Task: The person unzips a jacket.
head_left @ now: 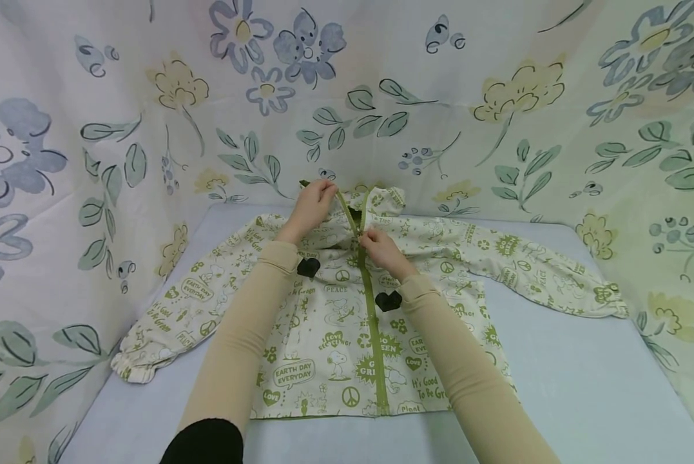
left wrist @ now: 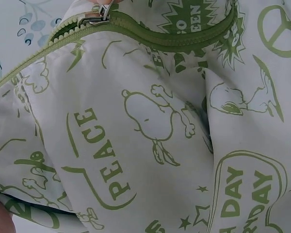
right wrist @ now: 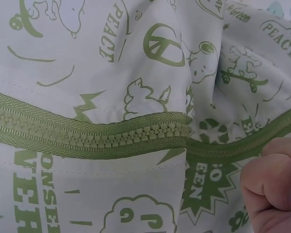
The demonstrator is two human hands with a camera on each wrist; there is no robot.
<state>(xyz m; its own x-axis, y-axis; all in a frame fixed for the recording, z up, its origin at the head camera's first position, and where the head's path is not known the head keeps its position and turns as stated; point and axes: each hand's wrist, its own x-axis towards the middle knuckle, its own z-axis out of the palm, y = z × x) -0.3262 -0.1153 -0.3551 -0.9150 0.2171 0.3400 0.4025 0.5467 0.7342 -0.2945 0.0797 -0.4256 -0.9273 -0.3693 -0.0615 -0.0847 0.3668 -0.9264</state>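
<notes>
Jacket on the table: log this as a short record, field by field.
Garment: jacket, white with green print, front up
Zipper: closed below the slider, open above
Left hand: grips open front edge near collar
Right hand: pinches at the slider
Sleeves: spread out to either side
Surface: pale table
Backdrop: floral curtain

1 jkt (head_left: 347,325) | 1 zip (head_left: 375,341) | 2 jkt slvs (head_left: 538,274) | 2 blk hearts (head_left: 388,301) | 2 hands (head_left: 314,205)

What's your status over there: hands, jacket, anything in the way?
Left hand gripping jacket near collar. Right hand pinching zip pull. Zip closed below pull, open above. Nothing seen blocking it.
</notes>
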